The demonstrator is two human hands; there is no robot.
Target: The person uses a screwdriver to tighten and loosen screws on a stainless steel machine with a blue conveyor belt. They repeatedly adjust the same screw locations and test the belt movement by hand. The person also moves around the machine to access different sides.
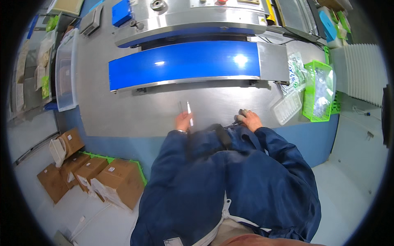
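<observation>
1. The left hand [183,121] is resting at the near edge of the steel table [123,110], its grip closing narrowly on a thin white strip [189,113] (possibly a small flat packet; it is too small to tell).
2. The strip's long axis is pointing away from the near edge toward the blue conveyor belt [184,63], standing almost upright out of the fingers, with a second, clear sliver showing just beside it.
3. The right hand [249,119] is sitting further along the same near edge, well apart from the strip, curling over a small dark-and-grey object [241,115]; I cannot tell what that object is or how tightly the hand is holding it.
4. So the left hand is the one nearer the strip, already gripping it.
5. A green basket [318,91] and a clear tray [287,107] are lying toward the table's right end.
</observation>
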